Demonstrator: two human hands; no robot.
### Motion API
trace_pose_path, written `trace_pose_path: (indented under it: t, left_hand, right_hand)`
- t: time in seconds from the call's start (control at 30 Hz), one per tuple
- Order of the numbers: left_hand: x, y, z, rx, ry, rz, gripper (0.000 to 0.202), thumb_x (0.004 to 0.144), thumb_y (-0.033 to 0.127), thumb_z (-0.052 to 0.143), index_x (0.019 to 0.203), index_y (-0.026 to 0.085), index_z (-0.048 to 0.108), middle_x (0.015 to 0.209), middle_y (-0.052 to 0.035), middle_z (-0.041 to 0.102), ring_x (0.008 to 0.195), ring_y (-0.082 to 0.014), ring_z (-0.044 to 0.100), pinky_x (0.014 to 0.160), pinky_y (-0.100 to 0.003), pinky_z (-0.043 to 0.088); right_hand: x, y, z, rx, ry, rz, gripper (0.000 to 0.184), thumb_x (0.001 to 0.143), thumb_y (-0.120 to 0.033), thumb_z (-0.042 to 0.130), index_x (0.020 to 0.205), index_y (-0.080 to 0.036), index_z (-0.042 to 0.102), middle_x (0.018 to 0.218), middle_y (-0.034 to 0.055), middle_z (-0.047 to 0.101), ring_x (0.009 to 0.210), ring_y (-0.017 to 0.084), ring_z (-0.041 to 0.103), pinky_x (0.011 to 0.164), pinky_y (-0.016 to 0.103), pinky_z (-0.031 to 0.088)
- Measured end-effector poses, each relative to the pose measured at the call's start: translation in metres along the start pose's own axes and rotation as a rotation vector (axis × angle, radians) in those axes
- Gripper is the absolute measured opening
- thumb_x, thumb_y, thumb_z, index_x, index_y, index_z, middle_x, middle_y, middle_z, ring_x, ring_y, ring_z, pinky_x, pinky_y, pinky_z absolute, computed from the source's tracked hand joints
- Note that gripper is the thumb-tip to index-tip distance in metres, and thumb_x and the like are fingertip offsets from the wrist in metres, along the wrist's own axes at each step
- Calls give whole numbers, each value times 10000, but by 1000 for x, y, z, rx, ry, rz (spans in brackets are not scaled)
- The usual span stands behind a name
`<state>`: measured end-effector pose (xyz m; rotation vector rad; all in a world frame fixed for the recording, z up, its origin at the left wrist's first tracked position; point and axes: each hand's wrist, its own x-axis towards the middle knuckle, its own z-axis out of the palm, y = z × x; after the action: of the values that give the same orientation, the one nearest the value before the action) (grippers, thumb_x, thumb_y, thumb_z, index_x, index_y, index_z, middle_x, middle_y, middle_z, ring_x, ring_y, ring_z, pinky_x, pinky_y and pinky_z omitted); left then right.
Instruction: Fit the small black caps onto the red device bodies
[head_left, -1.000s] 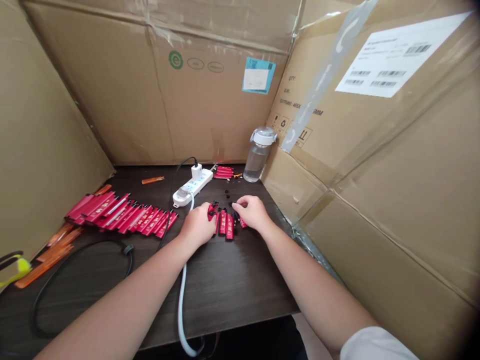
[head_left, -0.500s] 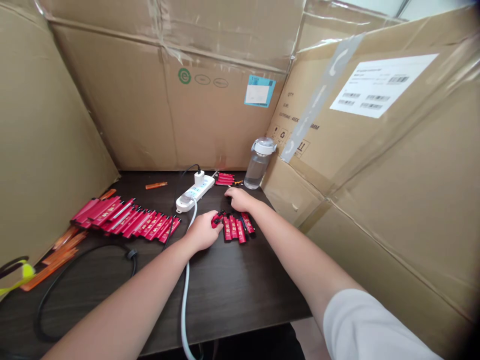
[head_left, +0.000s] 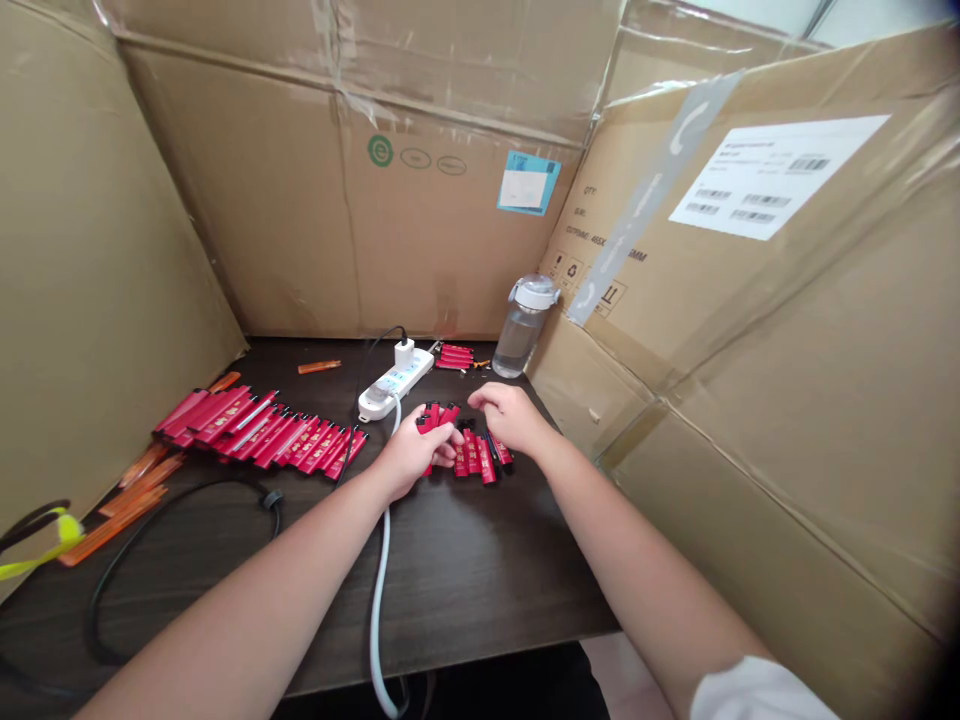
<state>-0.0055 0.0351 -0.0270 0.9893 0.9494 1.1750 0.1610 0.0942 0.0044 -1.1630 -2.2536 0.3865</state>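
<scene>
My left hand [head_left: 411, 452] is closed around several red lighters [head_left: 441, 412] with black tops, which stick up from between thumb and fingers. Just right of it, a short row of red lighters [head_left: 474, 456] with gold characters lies on the dark table [head_left: 480, 570]. My right hand [head_left: 510, 412] hovers over the far right end of that row, its fingers curled together. Whatever its fingertips may hold is too small to make out. To the left, a long overlapping row of red lighters [head_left: 270, 430] lies on the table.
A white power strip [head_left: 397, 385] with a plug and white cable [head_left: 381, 600] lies ahead of my left hand. Beyond are more red lighters [head_left: 455, 356] and a water bottle [head_left: 519, 335]. Orange strips [head_left: 135, 500] and a black cable [head_left: 105, 590] lie left. Cardboard [head_left: 450, 250] surrounds the table.
My left hand has turned so that the lighters in it now show fanned upright. My right hand has drawn back slightly to the right. The view has shifted a little.
</scene>
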Motion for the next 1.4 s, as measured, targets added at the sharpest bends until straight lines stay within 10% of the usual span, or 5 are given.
trace_pose_path:
  t: [0.23,0.7,0.9,1.2,1.4]
  left_hand:
    - [-6,-1,6,17,-34,96,358,687,393,708,881,137,550,779,-34,647,701,-137,618,691,-275,488]
    - [-13,-1,15,288,-37,116,403,727,516,637,845,180,447,593,33,565,493,-123,575,462,-245,491]
    - [-16,6,13,-14,-184,-30,359,737,464,650,836,155,498,706,-18,601,542,-117,578,495,-276,528]
    - [-10,-1,8,436,6,260,427,769,358,614,1148,180,536,857,-40,653,679,-151,613,648,-286,516]
    - [-13,1,8,711,69,333,405,811,299,536,1209,228,528,1115,-54,634,896,-186,628,797,-290,498]
  right_hand:
    - [-37,-35,20,753,87,247,134,785,-265,563,845,-165,629,624,-6,603,547,122,568,561,262,494]
    - [-43,-33,27,973,88,280,272,741,-418,655,844,-179,576,608,-30,588,480,98,547,470,226,465]
    - [-43,-27,23,1193,-44,283,290,786,-442,605,904,-179,565,498,-58,533,348,38,350,354,162,242]
    - [-41,-26,30,726,271,226,231,789,-376,584,890,-176,639,838,45,657,763,155,620,696,275,505]
    - [-44,-28,28,540,205,167,194,862,-320,467,837,-182,600,767,25,639,692,144,594,656,257,480]
